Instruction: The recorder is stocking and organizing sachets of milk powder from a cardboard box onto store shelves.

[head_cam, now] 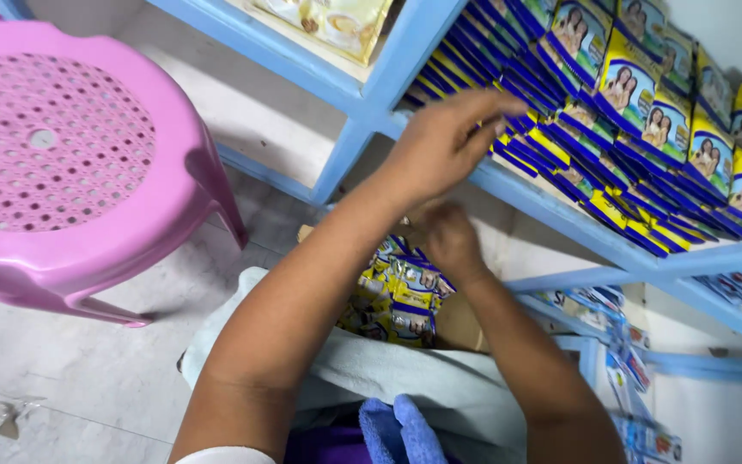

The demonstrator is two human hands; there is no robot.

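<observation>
The grip of the left hand [440,142] is seen spread, its fingers extended toward the right and laid against the front edges of the blue-and-yellow sachets [646,103] that are packed in overlapping rows on the blue shelf [551,202]; contact is made at the leftmost row, near the upper centre of the frame. The grip of the right hand [450,241] cannot be told: the hand is seen from the back, just below the left hand, and its fingers are curled away out of sight above a bundle of loose sachets [397,296] of the same blue-and-yellow kind. Whether any sachet is pinched by it cannot be judged.

The bundle is found at the centre of the frame, lying in what appears to be a brown cardboard box [457,322], just beside the right forearm and beneath the left one. A pale grey-green cloth [388,369] is spread below the box, and a blue cloth [401,430] is seen at the bottom centre.

A pink plastic stool [70,155] with a perforated seat is placed at the upper left, well apart from both hands, on a pale tiled floor [88,369]. More packets [629,378] are hung at the lower right, under the shelf.
</observation>
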